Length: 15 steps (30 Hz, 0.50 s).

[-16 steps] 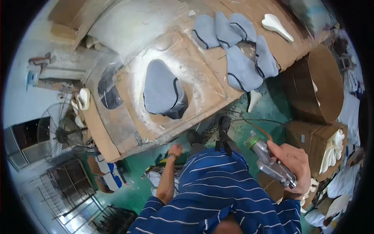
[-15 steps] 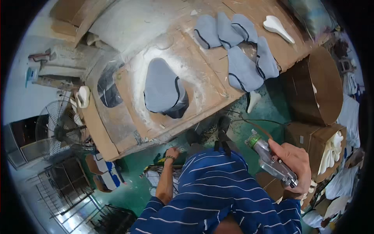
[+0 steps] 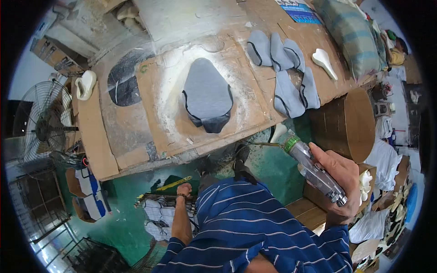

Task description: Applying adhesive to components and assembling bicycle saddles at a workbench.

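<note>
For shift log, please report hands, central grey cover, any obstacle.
Right hand holds green-collared tool. Left hand lowered, contents unclear. Grey cover on cardboard, nothing atop.

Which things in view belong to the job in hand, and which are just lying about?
Likely in the job:
- clear handheld tool with green collar, in the right hand
- grey teardrop-shaped fabric piece with black edging
- five similar grey black-edged pieces, probably

Seemingly just lying about:
- cream saddle-shaped piece
- striped woven sack
- round wire-caged fan
</note>
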### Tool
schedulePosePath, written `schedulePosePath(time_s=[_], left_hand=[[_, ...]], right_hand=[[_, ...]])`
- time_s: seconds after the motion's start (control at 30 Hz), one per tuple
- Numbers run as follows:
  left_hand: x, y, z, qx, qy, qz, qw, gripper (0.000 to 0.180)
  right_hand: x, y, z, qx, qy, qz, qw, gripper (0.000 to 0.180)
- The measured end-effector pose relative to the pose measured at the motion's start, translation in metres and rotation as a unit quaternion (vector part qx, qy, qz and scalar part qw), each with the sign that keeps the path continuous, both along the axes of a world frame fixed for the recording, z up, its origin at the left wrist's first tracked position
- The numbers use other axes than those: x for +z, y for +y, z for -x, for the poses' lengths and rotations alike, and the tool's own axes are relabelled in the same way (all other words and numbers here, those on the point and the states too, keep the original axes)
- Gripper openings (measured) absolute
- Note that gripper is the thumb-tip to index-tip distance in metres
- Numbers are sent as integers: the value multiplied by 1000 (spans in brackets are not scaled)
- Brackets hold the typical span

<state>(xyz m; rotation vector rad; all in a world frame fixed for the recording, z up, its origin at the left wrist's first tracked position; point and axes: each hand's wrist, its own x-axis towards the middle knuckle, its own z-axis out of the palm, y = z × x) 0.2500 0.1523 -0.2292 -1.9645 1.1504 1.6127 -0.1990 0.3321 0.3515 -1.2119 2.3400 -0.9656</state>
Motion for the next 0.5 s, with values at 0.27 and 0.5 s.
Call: schedulePosePath(time_s=[0.27,0.5], left_hand=[[-32,-39,-32,34,77,5,996,21],[-57,-53,-56,-22,60,21,998,23]], right_hand=[[33,-58,-74,93,90,-28,991,68],[50,-83,-131,104,149,-80,980,66]])
